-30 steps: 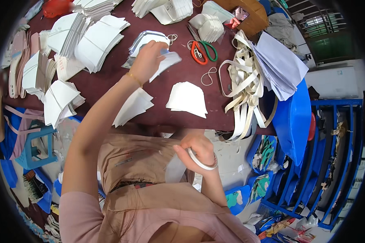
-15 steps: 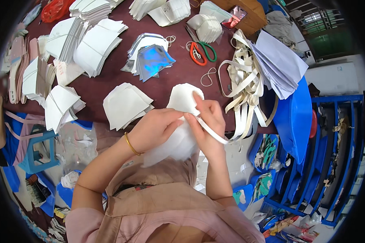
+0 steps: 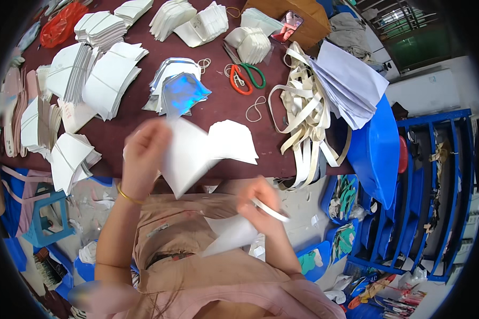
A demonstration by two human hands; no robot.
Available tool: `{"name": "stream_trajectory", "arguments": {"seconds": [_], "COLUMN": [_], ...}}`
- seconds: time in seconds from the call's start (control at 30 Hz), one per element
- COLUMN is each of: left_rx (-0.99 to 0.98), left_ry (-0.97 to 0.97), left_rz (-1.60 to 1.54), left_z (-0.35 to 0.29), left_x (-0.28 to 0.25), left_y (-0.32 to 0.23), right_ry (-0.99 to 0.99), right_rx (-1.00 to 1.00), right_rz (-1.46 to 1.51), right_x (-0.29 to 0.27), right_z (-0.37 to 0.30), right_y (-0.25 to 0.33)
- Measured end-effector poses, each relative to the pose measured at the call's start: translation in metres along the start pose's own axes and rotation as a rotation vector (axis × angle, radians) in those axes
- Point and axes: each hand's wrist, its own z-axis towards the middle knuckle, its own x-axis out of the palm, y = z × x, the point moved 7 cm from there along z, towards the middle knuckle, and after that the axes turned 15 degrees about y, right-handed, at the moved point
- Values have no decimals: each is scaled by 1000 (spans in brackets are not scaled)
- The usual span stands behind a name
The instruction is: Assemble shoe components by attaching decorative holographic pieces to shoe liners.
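Note:
My left hand (image 3: 146, 146), blurred by motion, is raised over the table's front edge, its fingers closed on a corner of a white cut panel (image 3: 183, 154). That panel tilts up beside a small stack of white panels (image 3: 233, 141) lying flat. Nearer to my body, my right hand (image 3: 259, 204) is closed around a narrow white strip (image 3: 271, 210), which sticks out to the right. Another thin white panel (image 3: 231, 234) hangs below those fingers over my brown apron (image 3: 170, 218). Where the strip meets this panel is hidden by the hand.
On the dark red table (image 3: 218, 111) stand tied white stacks (image 3: 112, 80), shiny silver-blue pieces (image 3: 183, 90) and red-and-green scissors (image 3: 241, 78). A tangled heap of cream straps (image 3: 306, 106) hangs over the edge beside a blue bin (image 3: 378, 154). Blue shelving (image 3: 410, 212) stands right.
My hands have parted from the work they shared. The left has swung left and away, now lifting a white panel; the right has drawn nearer, keeping the strip. The view has shifted slightly.

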Motion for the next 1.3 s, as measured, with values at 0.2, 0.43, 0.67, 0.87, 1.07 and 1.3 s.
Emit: {"name": "stream_trajectory", "arguments": {"seconds": [0.2,0.43,0.67,0.87,1.07,1.3], "left_rx": [16,-312,-25,-67,-161,95], "left_ry": [99,450,408,523,-64,347], "left_rz": [203,-128,361,234,-379,428], "left_z": [-13,-30,-38,-38,-26,-18], "left_x": [47,70,75,78,14,47], "left_y": [22,48,19,29,52,8], "right_ry": [-41,321,-40,-74,254,261], "right_rx": [-27,60,249,103,-215,-148], "right_rz": [-746,-991,-615,-832,-811,-924], "right_x": [15,44,8,1,47,44], "right_z": [45,46,44,45,43,43], "right_y": [15,-4,3,16,44,23]}}
